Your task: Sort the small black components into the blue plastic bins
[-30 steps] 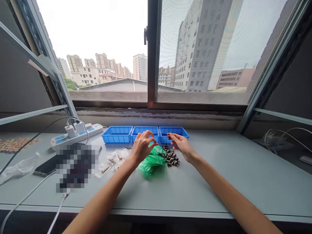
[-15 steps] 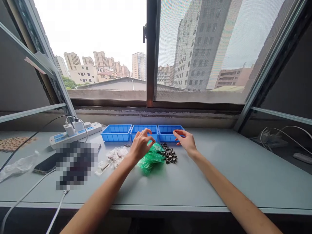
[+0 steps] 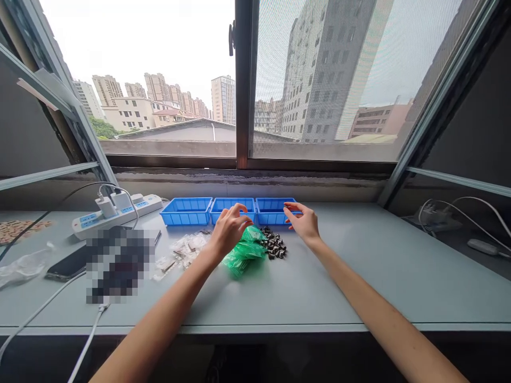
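My left hand hovers over a heap of green plastic bags, its fingers curved and the thumb apart from them, with nothing visible in it. At the front of the right-hand blue bin, my right hand has thumb and forefinger close together at the tips. A tiny dark spot shows there, too small to name. Small black parts lie in a loose pile between the green bags and my right hand. The middle blue bin is partly behind my left hand.
Left of the green bags lie small clear packets. A third blue bin stands behind them. Further left are a power strip with cables, a dark phone and crumpled clear plastic. A window rises behind the table.
The whole view has shifted slightly, with the table appearing higher. My left thumb and fingers look a little closer together. My right hand stays by the right-hand bin.
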{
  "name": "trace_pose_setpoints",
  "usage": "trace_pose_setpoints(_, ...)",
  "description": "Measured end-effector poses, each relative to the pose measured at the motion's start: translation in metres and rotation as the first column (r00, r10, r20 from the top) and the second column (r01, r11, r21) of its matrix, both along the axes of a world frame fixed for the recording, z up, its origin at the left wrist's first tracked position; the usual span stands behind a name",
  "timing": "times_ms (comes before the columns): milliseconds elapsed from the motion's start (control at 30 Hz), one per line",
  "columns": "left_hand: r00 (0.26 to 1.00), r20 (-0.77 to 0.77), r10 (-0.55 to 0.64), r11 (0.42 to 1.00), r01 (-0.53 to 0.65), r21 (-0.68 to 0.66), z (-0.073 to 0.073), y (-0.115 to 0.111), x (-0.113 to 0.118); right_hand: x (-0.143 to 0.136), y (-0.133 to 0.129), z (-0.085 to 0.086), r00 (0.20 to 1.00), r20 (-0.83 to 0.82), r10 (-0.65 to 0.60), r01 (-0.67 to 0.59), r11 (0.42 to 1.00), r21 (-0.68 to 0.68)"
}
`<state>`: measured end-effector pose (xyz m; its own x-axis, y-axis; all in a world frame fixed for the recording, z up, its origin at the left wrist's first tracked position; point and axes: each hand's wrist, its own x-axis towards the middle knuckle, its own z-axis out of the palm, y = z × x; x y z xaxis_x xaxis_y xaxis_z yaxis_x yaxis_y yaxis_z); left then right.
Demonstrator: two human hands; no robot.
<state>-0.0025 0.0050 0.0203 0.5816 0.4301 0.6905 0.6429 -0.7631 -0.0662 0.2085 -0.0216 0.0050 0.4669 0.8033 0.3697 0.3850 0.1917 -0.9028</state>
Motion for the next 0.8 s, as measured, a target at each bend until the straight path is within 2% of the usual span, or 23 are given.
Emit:
trace_pose_setpoints(133,1.0,0.007,-0.015,1.0,0.015,0.023,0.0,0.001,0.001,0.0,0.0,0.004,0.983,0.059,0.176,-0.174,0.984,-0.036)
trace_pose_setpoints(233,1.0,0.01,-0.025,0.999,0.024,0.03,0.0,0.001,0.0,-0.001,-0.003,0.006,0.936,0.209,0.283,-0.271,0.959,-0.083)
trace_pose_setpoints(367,0.999,-0.04,-0.019,1.0,0.019,0.003,0.001,-0.001,-0.001,-0.002,-0.01,0.006,0.788,0.463,0.405,-0.341,0.914,-0.218)
trace_pose_setpoints(467,0.999,-0.037,-0.022,1.0,0.021,-0.018,0.002,-0.003,-0.001,0.0,-0.015,0.01,0.693,0.559,0.454,-0.295,0.887,-0.355)
trace_pose_setpoints(567,0.999,-0.028,-0.027,0.999,0.026,-0.024,0.003,-0.004,0.0,0.006,-0.019,0.016,0.691,0.556,0.462,-0.205,0.863,-0.463)
trace_pose_setpoints(633,0.999,-0.021,-0.025,0.999,0.025,-0.026,0.003,-0.004,0.001,0.011,-0.02,0.02,0.708,0.508,0.491,-0.194,0.826,-0.528)
trace_pose_setpoints(700,1.0,-0.011,-0.025,0.999,0.025,-0.025,0.002,-0.004,0.001,0.016,-0.02,0.021,0.715,0.432,0.55,-0.228,0.767,-0.599)
trace_pose_setpoints(800,1.0,-0.014,-0.026,1.0,0.026,-0.017,0.002,-0.005,0.001,0.022,-0.021,0.02,0.707,0.282,0.649,-0.313,0.644,-0.698)
